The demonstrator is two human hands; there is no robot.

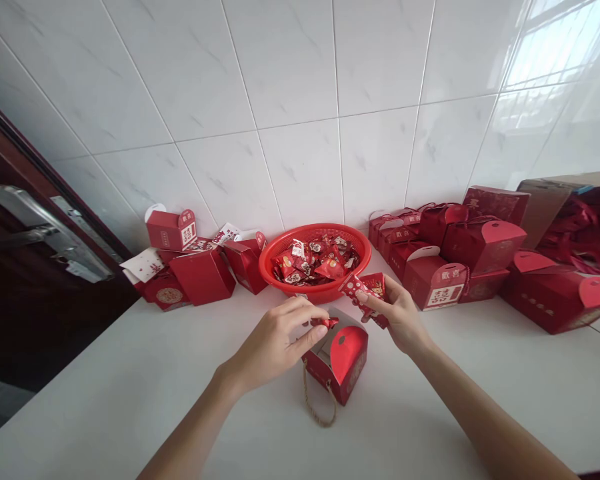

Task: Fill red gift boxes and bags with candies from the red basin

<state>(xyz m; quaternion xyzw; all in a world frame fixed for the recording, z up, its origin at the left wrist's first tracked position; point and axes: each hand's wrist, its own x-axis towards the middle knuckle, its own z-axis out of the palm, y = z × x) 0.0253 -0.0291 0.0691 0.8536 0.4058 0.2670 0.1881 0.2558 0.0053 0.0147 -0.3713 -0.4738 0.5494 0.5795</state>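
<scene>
An open red gift box (349, 353) with a rope handle (320, 421) stands on the white table in front of me. Over its opening, my left hand (280, 337) pinches a small red wrapped candy (330, 323). My right hand (400, 313), just beyond the box to the right, grips red printed candy packets (367, 293) between thumb and fingers; how many is unclear. Directly behind the box sits a red plastic basket (275, 243) with many red wrapped candies (317, 260) in it. The bottom of the box is partly hidden by my left hand.
Several red gift boxes (205, 277) stand to the left, some with raised flaps. More closed red boxes (485, 247) are stacked at the right. Beyond them is a cardboard carton (540, 200) with dark red ribbons (590, 230). A tiled wall (300, 160) runs behind; a door handle (50, 230) is at left.
</scene>
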